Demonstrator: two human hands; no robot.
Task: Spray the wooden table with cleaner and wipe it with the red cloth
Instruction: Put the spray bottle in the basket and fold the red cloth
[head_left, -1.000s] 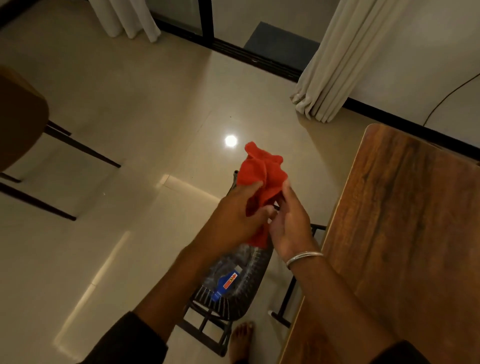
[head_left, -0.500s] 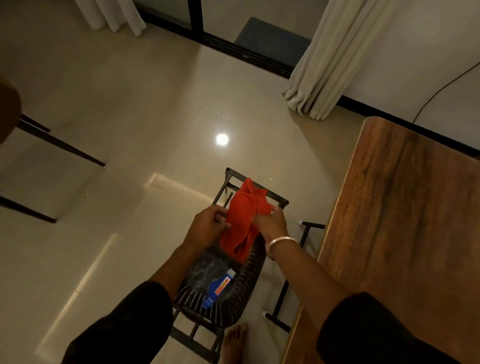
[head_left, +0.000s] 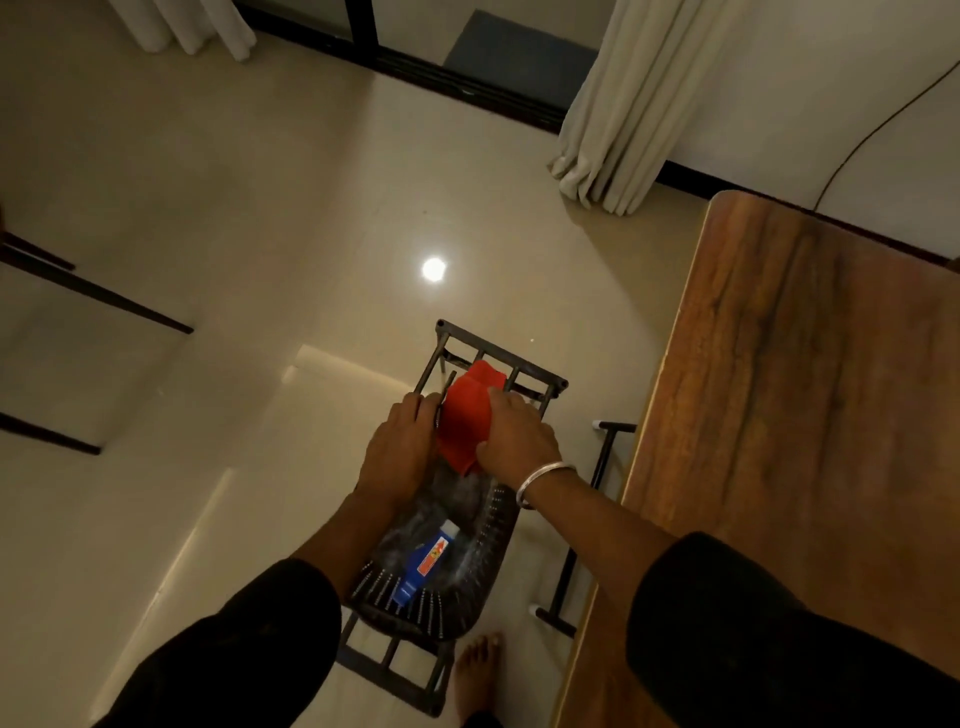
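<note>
Your wooden desk (head_left: 810, 415) is the biggest thing here, on your right, brown with dark streaks in the grain. It is hard and flat, so I think the cloth will slide over it easily.

Next to it, down by your bare foot (head_left: 478, 670), is a dark chair (head_left: 467, 545). On its seat lies the cleaner bottle (head_left: 426, 564), blue with a white cap and a red mark on the label. It looks small and light, maybe a bit slippery. I would take it around the middle.

The red cloth (head_left: 467, 415) is over the far end of the chair, between your hands. It is bright, soft and floppy, so bunch it up to hold it well. Your right hand (head_left: 514, 436) has its grip closed on the cloth's right edge. Your left hand (head_left: 402, 447) touches its left side, but I cannot tell if that grip is closed.
</note>
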